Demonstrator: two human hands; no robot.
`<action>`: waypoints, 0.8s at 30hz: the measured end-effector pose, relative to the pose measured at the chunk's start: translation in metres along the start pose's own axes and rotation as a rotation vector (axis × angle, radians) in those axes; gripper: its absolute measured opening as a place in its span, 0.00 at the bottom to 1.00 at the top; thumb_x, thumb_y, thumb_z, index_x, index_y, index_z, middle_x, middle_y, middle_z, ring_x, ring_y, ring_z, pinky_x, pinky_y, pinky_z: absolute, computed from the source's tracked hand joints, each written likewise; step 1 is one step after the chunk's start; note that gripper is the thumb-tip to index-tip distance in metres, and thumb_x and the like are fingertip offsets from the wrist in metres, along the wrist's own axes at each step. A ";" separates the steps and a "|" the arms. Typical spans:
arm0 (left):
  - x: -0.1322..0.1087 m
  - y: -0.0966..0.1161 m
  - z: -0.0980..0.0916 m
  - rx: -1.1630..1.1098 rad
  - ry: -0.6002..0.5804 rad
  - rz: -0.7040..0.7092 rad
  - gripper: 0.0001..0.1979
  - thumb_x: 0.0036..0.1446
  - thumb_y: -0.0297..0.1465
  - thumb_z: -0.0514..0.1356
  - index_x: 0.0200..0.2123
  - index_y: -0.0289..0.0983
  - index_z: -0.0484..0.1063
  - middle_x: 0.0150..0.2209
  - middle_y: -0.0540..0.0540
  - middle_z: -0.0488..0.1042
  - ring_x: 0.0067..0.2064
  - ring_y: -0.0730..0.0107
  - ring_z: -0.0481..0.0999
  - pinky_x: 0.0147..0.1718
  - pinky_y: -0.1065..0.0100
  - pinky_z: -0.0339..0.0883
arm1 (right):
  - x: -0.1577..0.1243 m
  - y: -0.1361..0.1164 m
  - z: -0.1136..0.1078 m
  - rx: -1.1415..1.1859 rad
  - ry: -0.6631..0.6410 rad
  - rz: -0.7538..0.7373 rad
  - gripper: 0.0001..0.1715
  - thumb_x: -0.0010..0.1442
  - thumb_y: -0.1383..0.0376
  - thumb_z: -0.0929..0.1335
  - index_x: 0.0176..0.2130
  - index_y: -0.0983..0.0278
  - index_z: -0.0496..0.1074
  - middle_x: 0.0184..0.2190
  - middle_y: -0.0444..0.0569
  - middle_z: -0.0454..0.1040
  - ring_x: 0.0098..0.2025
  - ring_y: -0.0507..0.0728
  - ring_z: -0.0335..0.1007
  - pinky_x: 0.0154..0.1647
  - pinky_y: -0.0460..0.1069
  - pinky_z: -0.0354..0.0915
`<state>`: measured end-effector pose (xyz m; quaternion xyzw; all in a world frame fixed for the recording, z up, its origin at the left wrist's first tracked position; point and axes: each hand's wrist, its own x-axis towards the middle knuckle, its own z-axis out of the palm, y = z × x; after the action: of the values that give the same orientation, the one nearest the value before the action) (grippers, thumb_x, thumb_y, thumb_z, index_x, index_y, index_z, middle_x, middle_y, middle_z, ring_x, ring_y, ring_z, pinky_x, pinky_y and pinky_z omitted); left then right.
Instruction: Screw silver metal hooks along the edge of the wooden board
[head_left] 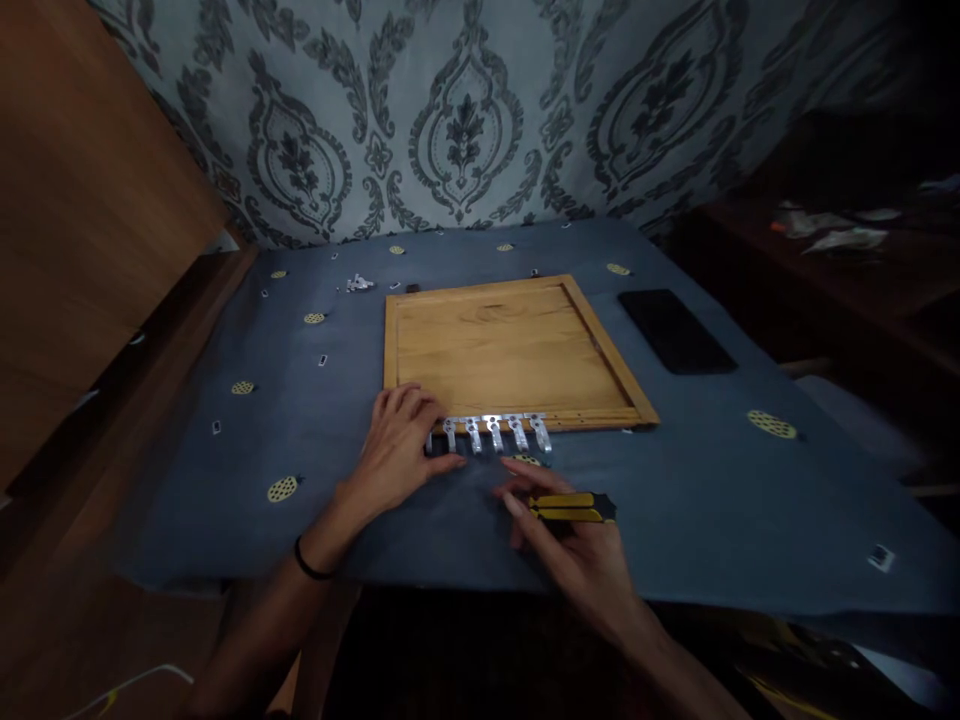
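A shallow wooden tray [517, 285] lies on a table under a blue cloth [315, 480]. Along its near edge sits a row of several silver metal hooks [495, 432]. My left hand [401, 440] rests on the cloth at the row's left end, fingers curled loosely against the tray's near left corner. My right hand [574, 545] is closed around a yellow and black tool [571, 508], held level just in front of the hooks.
A black phone [675, 330] lies flat to the right of the tray. A small silver metal piece [360, 284] and tiny dark bits lie on the cloth behind the tray's left corner. A wooden panel [82, 200] stands at left, patterned wallpaper behind.
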<state>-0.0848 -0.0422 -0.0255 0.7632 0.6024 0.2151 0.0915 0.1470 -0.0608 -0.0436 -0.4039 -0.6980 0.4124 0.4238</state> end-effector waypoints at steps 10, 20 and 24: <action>-0.001 0.001 -0.002 0.025 -0.016 0.001 0.24 0.53 0.48 0.72 0.45 0.39 0.73 0.52 0.42 0.75 0.60 0.49 0.68 0.61 0.47 0.60 | 0.005 -0.014 -0.008 0.117 -0.021 -0.008 0.15 0.71 0.56 0.66 0.53 0.57 0.74 0.36 0.45 0.81 0.21 0.49 0.69 0.24 0.46 0.71; -0.001 -0.001 0.002 0.020 -0.007 -0.004 0.23 0.55 0.51 0.69 0.43 0.40 0.73 0.49 0.43 0.74 0.58 0.50 0.68 0.60 0.48 0.59 | 0.078 -0.052 0.002 0.136 0.124 -0.145 0.22 0.69 0.48 0.67 0.31 0.61 0.72 0.25 0.44 0.73 0.21 0.50 0.69 0.25 0.49 0.66; -0.001 0.000 0.002 0.005 -0.013 -0.015 0.23 0.57 0.50 0.69 0.44 0.40 0.73 0.49 0.43 0.73 0.58 0.49 0.67 0.60 0.47 0.59 | 0.103 -0.051 0.015 0.151 -0.005 -0.087 0.29 0.65 0.40 0.66 0.30 0.61 0.69 0.23 0.42 0.71 0.19 0.50 0.67 0.22 0.48 0.64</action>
<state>-0.0844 -0.0430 -0.0273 0.7603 0.6080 0.2079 0.0948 0.0894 0.0126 0.0253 -0.3394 -0.6828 0.4460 0.4687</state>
